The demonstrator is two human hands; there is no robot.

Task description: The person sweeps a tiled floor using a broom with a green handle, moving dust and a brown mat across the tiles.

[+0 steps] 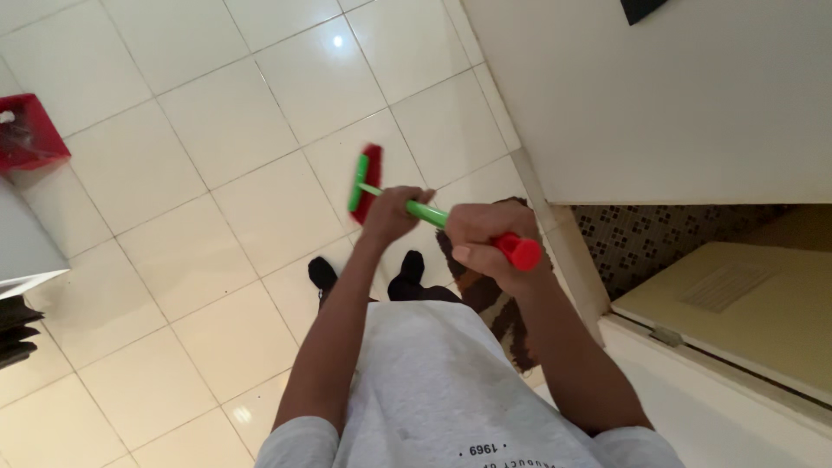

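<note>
Broom point(381, 192) with a green handle and a red head runs slantwise between my two hands over the white tiled floor point(217, 156). Its red head with a green crossbar sits toward eleven o'clock from my hands, low over the tiles; I cannot tell whether the bristles touch them. My left hand point(387, 215) is wrapped around the green shaft partway down, fingers closed on it. My right hand point(487, 236) grips the upper end, fist tight around the handle, with the red end cap poking out toward four o'clock. My black-socked feet point(322, 274) stand just below the hands, at six o'clock. A brown patterned mat point(494, 299) lies beside them at four o'clock, against the white wall point(659, 95). A red bin point(30, 134) sits well apart at nine o'clock.
</note>
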